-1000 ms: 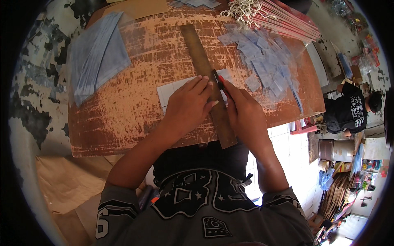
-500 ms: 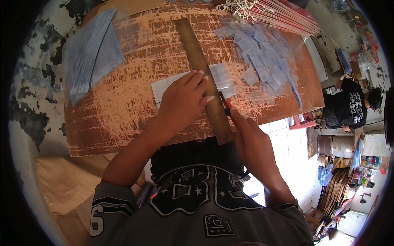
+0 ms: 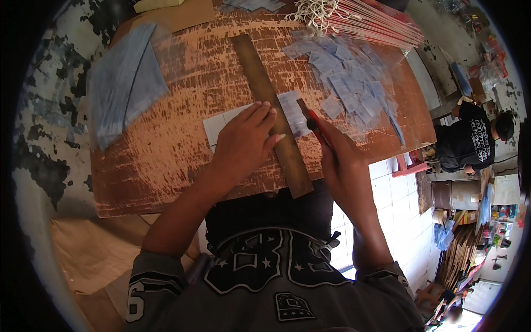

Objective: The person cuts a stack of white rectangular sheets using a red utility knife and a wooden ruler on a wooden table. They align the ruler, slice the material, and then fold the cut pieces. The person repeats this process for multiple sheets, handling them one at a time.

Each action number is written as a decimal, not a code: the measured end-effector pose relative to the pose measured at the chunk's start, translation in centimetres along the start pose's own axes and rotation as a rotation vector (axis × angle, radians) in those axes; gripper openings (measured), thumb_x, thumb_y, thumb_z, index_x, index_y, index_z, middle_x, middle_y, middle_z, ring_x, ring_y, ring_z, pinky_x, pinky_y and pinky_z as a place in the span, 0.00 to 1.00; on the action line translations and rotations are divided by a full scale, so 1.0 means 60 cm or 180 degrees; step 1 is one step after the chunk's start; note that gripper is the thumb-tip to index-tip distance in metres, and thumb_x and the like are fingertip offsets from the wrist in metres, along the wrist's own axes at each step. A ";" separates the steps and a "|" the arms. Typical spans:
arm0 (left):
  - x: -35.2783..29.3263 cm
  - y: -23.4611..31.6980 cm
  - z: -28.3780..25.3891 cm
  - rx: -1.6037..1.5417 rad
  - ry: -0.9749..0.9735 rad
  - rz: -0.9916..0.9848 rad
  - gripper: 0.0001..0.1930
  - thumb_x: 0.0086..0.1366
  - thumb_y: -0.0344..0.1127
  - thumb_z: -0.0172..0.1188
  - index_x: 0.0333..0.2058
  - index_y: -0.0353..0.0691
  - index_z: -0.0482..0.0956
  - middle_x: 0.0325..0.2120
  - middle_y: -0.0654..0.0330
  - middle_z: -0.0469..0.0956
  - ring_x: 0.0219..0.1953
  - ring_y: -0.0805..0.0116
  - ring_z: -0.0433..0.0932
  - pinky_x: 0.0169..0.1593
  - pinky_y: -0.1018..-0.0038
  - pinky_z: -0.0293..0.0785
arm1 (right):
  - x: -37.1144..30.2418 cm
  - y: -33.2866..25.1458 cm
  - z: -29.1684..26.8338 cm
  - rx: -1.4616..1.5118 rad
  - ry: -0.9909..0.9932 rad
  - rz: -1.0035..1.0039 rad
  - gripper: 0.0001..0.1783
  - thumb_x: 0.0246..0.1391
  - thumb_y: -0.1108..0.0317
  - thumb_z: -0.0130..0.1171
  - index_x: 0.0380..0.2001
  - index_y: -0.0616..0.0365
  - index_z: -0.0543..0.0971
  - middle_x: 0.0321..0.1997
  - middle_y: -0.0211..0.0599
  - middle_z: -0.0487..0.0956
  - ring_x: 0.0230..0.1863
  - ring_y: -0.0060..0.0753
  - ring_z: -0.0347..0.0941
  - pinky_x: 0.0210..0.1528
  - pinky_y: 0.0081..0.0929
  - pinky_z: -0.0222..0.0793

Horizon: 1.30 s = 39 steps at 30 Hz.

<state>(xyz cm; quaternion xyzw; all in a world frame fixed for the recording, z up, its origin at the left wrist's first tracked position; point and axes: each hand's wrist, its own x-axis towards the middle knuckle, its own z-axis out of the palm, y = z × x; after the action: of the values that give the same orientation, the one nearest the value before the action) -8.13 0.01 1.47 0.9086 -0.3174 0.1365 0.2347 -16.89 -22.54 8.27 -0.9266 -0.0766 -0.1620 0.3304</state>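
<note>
My left hand [image 3: 246, 135] lies with its fingers stretched out and pressed on a long, flat brown ruler [image 3: 291, 155], thumb apart and also on it. The ruler slants across a clear plastic sheet [image 3: 292, 102] and a white card marked with lines [image 3: 214, 128], part of which my left hand covers. My right hand [image 3: 345, 163] is closed round a red cutter knife [image 3: 315, 123]. The knife's blade points away from me, to the right of the ruler and apart from it, over the plastic's right edge. Whether the blade touches the plastic I cannot tell.
Small cut plastic pieces [image 3: 345, 72] are heaped at the right of the worn brown table [image 3: 166, 182]. Long plastic sheets [image 3: 119, 88] lie at left. Red sticks with white strings [image 3: 365, 22] lie at the far right. A person in black [image 3: 473, 135] is off to the right.
My right hand has moved to the right with the cutter knife, away from the ruler's edge. My left hand stays pressed on the ruler.
</note>
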 end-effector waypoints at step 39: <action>0.006 0.009 -0.012 -0.0051 -0.0233 -0.0031 0.28 0.76 0.44 0.68 0.67 0.33 0.79 0.69 0.45 0.77 0.73 0.45 0.74 0.72 0.55 0.75 | 0.075 0.090 0.102 0.2563 0.0625 0.1196 0.21 0.82 0.70 0.51 0.71 0.64 0.69 0.58 0.43 0.83 0.61 0.33 0.82 0.66 0.32 0.78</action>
<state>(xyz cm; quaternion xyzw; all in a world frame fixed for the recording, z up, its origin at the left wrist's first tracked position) -8.27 -0.19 2.39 0.9126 -0.3224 0.0995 0.2310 -9.79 -22.62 2.21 -0.7024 0.0676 -0.1438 0.6938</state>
